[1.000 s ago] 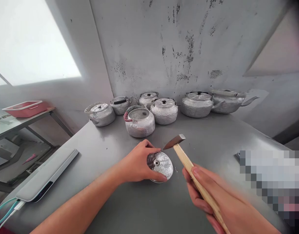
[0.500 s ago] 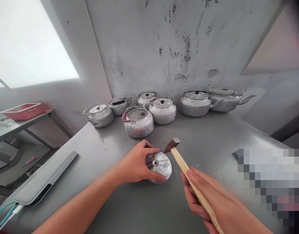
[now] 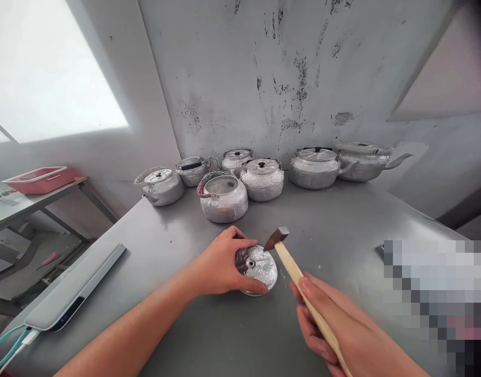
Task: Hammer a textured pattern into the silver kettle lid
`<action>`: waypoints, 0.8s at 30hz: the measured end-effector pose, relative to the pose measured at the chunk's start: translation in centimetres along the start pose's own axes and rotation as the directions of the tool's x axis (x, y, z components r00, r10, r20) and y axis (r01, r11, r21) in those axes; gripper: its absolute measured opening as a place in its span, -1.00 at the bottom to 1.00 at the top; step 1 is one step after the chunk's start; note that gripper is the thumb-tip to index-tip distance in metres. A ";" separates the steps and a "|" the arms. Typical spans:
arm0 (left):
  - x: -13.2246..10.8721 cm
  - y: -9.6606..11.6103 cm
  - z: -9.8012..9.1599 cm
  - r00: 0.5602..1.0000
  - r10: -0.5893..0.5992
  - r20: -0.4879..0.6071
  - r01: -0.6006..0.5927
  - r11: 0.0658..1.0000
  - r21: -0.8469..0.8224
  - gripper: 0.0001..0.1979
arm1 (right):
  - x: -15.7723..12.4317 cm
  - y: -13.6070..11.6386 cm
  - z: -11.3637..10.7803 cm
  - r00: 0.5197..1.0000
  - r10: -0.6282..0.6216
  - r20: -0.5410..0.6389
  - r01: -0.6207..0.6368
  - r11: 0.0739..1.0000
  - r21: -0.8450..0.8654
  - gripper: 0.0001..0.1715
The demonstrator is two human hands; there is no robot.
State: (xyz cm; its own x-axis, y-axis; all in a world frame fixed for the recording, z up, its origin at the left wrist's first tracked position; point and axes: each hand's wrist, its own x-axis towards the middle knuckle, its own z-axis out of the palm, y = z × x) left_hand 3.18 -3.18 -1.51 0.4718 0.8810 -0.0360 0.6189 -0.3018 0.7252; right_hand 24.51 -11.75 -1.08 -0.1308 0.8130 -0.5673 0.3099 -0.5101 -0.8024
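My left hand point(image 3: 219, 264) grips a round hammered metal kettle lid point(image 3: 257, 268) with a small hole in its middle, holding it against the grey metal table point(image 3: 232, 330). My right hand point(image 3: 338, 327) is closed round the wooden handle of a small hammer point(image 3: 277, 237). The dark hammer head sits just above the lid's far right edge. Right behind the lid stands an open kettle without a lid point(image 3: 223, 198), with a red and white wrapped handle.
Several more silver kettles point(image 3: 314, 167) stand in a row along the stained wall. A flat grey device point(image 3: 73, 285) with a teal cable lies at the table's left edge. A red tray point(image 3: 40, 179) rests on a side table at left.
The hammer head has come down and to the left, from above and beside the lid to just over its edge. My left hand keeps its hold on the lid.
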 end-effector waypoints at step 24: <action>-0.3 0.3 0.1 1.000 -0.004 0.003 0.003 0.996 0.086 -0.17 | 0.1 0.0 0.0 1.000 -0.026 0.006 0.027 0.999 -0.020 -0.44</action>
State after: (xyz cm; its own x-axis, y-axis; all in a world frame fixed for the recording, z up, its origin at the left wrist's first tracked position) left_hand 3.31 -3.59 -1.38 0.4714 0.8810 -0.0409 0.6721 -0.3289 0.6634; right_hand 24.55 -11.68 -1.14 -0.1447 0.8245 -0.5471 0.3250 -0.4826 -0.8133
